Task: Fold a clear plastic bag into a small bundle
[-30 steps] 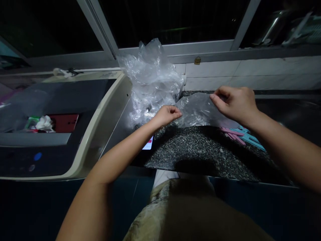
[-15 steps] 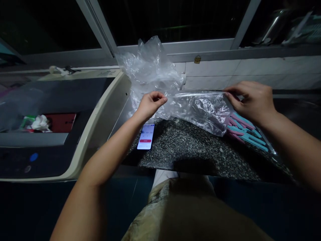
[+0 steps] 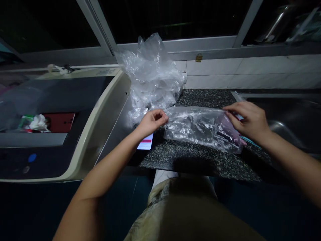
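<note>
head view: plastic bag (image 3: 200, 127) stretched between both hands' fingertips (image 3: 164, 117).

A dark speckled stone counter (image 3: 190, 157) carries a clear plastic bag (image 3: 198, 127) across its middle, a crumpled heap of plastic (image 3: 150, 73) at its back left corner, and a lit phone (image 3: 145, 143) at its left edge.
</note>
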Demonstrator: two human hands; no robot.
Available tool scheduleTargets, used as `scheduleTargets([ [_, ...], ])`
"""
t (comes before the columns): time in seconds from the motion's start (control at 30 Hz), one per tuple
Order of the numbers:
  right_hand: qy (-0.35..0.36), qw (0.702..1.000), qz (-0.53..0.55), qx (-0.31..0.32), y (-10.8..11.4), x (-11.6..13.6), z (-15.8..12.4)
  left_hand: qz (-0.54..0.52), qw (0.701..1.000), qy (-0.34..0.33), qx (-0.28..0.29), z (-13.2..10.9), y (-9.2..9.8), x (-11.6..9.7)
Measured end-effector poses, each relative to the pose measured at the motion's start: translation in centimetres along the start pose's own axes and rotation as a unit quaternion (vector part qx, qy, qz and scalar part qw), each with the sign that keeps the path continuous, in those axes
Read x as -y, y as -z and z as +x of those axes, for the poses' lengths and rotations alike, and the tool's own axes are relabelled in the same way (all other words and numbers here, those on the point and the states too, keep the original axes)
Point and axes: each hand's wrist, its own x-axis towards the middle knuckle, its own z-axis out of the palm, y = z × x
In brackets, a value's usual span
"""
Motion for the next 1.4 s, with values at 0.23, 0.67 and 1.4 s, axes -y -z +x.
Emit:
scheduleTargets([
  [0.23, -0.019, 0.992, 0.016, 0.123, -4.0, 0.0, -6.6, 0.157, 0.984, 0.033, 0.081, -2.3, -3.2, 5.6],
  [0.67, -0.012, 0.969, -0.005, 0.245, -7.2, 0.3, -9.7, 0.422, 0.895, 0.070, 0.127, -4.1, -5.8, 6.2],
  [1.4, -0.024, 0.967, 0.164, 0.195, -0.1, 6.3, -13.2, 0.388, 0.857, -0.310, 0.137, -8.3, -4.7, 6.7],
])
